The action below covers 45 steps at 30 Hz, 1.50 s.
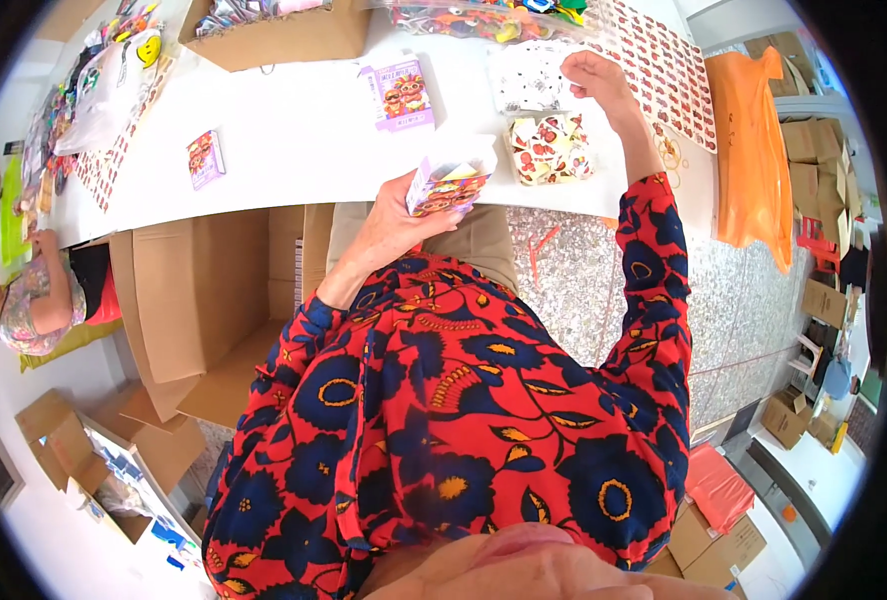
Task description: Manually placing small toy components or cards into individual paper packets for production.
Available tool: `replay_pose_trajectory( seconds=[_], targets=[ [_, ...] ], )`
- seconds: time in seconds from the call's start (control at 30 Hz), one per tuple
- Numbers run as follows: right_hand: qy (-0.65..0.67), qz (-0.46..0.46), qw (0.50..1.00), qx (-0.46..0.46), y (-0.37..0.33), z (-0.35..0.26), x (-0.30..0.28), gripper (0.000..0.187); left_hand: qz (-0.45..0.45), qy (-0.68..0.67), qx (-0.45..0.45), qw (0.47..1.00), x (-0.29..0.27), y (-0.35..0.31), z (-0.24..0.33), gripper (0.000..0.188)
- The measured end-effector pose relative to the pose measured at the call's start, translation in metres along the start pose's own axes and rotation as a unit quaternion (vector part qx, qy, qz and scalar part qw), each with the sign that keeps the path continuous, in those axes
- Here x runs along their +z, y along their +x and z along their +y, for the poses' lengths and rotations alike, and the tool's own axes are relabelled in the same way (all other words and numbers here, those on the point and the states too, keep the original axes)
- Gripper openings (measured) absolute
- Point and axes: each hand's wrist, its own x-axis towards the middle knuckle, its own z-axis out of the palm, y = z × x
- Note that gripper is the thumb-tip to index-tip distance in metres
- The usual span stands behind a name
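My left hand [392,222] is wrapped round a small purple printed box [448,190] at the table's front edge. The box's top flaps stand up, with something pale inside its mouth. My right hand [604,85] hovers at the right beside a pile of white printed packets [532,78], its fingers curled together. Whatever those fingers hold, if anything, is too small to make out. Nearer to me, below the packets, lies a squarish pile of red and cream printed pieces [551,150]. A larger purple box [402,95] lies on the table beyond the box in my left hand.
Another small purple box [205,160] lies on the white table [294,145]. At the back are an open carton [284,40] and bags of colourful pieces [494,18]. Sticker sheets [664,70] and an orange bag [747,140] are at right. A large open carton [204,300] stands below; another person [44,290] sits at left.
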Motion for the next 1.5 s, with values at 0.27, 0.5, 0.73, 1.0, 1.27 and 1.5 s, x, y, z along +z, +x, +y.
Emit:
replay_pose_trajectory(
  seconds=[0.27,0.5,0.73,1.0,1.27,1.5],
  targets=[
    [-0.122,-0.005,0.985,-0.122,0.002,0.002,0.002,0.016,-0.005,-0.006,0.006,1.0,0.002,0.003,-0.004,0.04],
    [-0.328,0.08,0.939,-0.069,-0.001,0.019,0.045,0.03,0.006,0.0,0.017,1.0,-0.004,-0.003,-0.008,0.04],
    [-0.433,0.112,0.889,-0.102,-0.005,0.019,0.054,0.025,0.003,-0.008,0.007,1.0,0.0,-0.001,-0.004,0.04],
    [-0.4,0.119,0.895,-0.159,-0.014,0.016,0.053,0.015,0.002,-0.011,0.013,1.0,-0.001,-0.002,-0.006,0.04],
    [-0.159,0.026,0.975,-0.154,-0.066,-0.081,0.028,0.01,-0.004,0.02,0.016,1.0,-0.002,-0.001,-0.002,0.04],
    [-0.087,-0.141,0.959,-0.229,-0.111,-0.156,0.049,0.006,0.008,0.02,0.011,1.0,0.003,-0.007,0.012,0.039]
  ],
)
